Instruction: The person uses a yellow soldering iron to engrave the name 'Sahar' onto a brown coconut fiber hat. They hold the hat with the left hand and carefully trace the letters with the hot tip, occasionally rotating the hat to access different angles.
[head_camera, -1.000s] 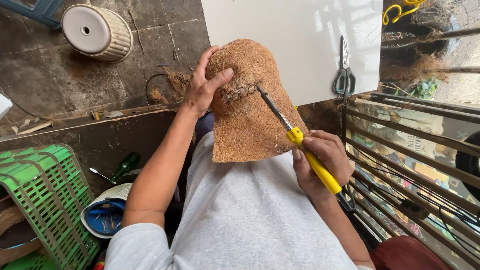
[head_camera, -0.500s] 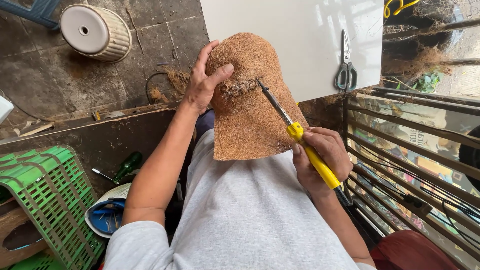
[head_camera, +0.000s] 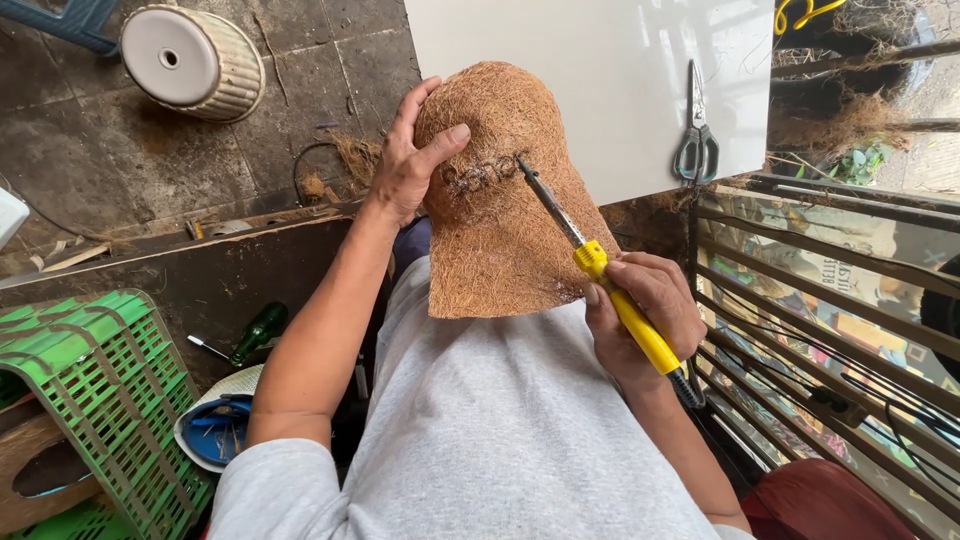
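Head view. Compared with half a second ago: little changed; left thumb shifted slightly along the dark marks, tool tip at the same spot.

Left hand closed around the upper left edge of the brown fibre sheet, thumb pressed on its face. Sheet held upright over the lap, above the grey shirt. Right hand wrapped around the yellow handle of the soldering iron, low and right of the sheet; metal tip touching the sheet's dark burnt marks.

Scissors lying on the white board. Green crate at lower left, contents unclear. Blue bowl beside it, holding small tools.
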